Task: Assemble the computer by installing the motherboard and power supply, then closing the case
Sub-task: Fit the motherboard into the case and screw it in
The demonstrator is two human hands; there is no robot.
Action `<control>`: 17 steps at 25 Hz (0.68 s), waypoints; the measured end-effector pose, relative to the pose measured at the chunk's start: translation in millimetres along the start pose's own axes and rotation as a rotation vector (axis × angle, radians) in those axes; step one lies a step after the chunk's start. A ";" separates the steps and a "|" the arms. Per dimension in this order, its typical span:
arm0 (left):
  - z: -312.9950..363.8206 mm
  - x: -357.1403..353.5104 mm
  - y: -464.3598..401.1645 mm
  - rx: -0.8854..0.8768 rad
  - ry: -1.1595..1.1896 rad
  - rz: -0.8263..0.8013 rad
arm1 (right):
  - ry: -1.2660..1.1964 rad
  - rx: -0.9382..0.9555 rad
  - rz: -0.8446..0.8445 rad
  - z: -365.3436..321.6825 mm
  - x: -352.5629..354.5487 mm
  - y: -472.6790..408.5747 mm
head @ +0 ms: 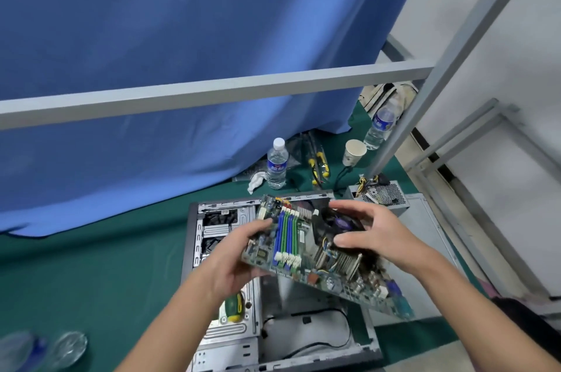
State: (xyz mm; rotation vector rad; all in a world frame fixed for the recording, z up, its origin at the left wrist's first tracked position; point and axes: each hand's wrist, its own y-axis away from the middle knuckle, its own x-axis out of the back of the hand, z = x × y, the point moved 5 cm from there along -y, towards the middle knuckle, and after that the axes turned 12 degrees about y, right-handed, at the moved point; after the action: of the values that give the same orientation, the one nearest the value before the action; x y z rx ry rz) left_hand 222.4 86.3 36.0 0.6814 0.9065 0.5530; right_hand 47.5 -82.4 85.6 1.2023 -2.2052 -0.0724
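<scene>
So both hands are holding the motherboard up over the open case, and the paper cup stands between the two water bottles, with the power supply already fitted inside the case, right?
Not quite. The head view shows the power supply lying outside the case, beside it on the green table. The rest holds: both hands, left and right, hold the motherboard.

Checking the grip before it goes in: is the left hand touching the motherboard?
Touching. The head view shows the left hand gripping the motherboard at its left edge, thumb on top.
</scene>
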 end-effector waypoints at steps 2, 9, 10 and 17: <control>0.8 0.2 -0.4 0.030 0.034 -0.053 | -0.021 0.026 0.030 -1.2 0.1 2.0; -22.4 33.6 -23.6 -0.015 -0.158 0.107 | 0.787 0.287 0.018 -25.5 -18.9 -7.3; -28.5 35.6 -25.3 -0.034 -0.151 0.144 | 0.871 0.321 0.012 -25.0 -26.2 -10.1; -36.9 47.2 -36.7 -0.112 -0.261 0.320 | 0.959 0.281 -0.067 -5.0 -49.6 -40.7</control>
State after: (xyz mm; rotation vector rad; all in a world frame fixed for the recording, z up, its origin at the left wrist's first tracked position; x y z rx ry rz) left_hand 220.5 105.3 -31.6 0.7812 0.5208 0.7735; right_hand 99.9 -66.5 51.9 1.1170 -1.3465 0.6690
